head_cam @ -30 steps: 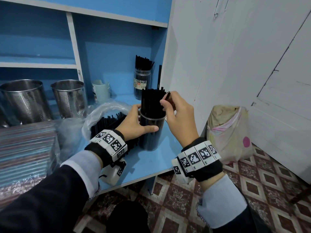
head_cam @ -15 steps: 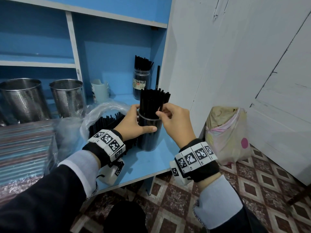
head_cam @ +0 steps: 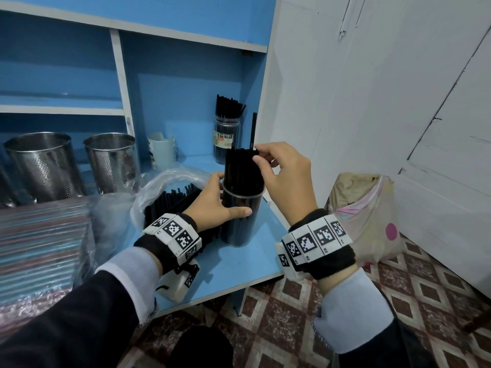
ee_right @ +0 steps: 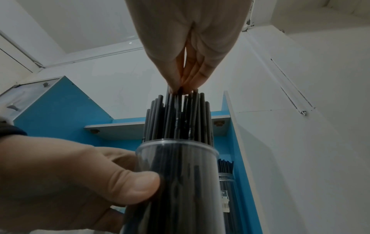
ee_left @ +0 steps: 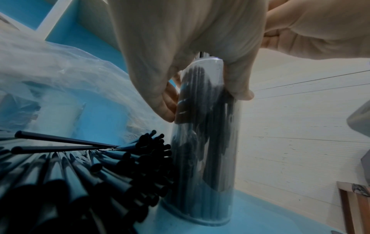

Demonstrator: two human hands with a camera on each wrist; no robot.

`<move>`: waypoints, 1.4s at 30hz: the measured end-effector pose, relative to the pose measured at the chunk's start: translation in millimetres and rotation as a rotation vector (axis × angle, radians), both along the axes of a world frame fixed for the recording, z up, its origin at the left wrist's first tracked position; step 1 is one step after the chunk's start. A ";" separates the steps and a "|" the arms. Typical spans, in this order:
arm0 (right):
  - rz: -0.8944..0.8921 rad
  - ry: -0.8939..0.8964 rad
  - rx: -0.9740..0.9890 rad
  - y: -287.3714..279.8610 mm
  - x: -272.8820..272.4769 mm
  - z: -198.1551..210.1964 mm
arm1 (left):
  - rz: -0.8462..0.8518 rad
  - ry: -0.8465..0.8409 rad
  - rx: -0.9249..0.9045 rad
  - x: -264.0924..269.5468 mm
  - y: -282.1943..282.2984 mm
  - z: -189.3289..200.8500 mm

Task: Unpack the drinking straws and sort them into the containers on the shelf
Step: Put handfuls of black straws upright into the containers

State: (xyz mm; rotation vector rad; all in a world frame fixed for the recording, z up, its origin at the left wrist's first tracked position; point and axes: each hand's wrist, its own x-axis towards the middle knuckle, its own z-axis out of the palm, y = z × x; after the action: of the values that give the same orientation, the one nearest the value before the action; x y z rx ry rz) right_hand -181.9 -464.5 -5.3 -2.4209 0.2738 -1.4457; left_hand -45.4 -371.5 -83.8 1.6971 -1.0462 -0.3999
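Note:
A clear cylinder container [head_cam: 240, 221] packed with black straws [head_cam: 243, 168] stands near the front right of the blue shelf [head_cam: 239, 266]. My left hand [head_cam: 212, 205] grips the container [ee_left: 202, 142] just under its rim, thumb across the front. My right hand [head_cam: 284, 179] hovers over the bundle, and its fingertips [ee_right: 180, 88] pinch the top of one straw among the others [ee_right: 178, 117]. More loose black straws [ee_left: 100, 174] lie in an opened plastic bag [head_cam: 164, 187] to the left of the container.
Two perforated steel holders [head_cam: 42, 166] [head_cam: 111, 160], a white cup [head_cam: 162, 152] and a jar of black straws [head_cam: 227, 139] stand further back. Wrapped coloured straws [head_cam: 39, 248] lie at left. A stuffed bag [head_cam: 366, 216] sits on the floor by white doors.
My right hand dipped beside the bundle with a straw, then rose to the straw tops, where it pinches now. The left hand has kept its grip on the container.

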 end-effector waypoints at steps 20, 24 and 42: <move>0.023 0.146 0.073 -0.9 5.5 6.9 | -0.009 0.009 -0.018 0.0 -0.7 -0.6; 0.062 0.062 0.078 2.5 6.4 22.5 | -0.011 0.001 -0.015 0.8 -1.6 -1.3; 0.149 -0.060 0.095 7.3 0.2 -20.5 | 0.007 0.012 -0.006 -3.8 1.4 1.8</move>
State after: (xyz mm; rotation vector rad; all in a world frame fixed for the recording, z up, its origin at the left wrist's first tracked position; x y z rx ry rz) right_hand -181.7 -457.3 -25.8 -2.2670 0.1413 -1.4048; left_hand -49.1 -370.1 -82.0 1.6909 -1.0312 -0.4016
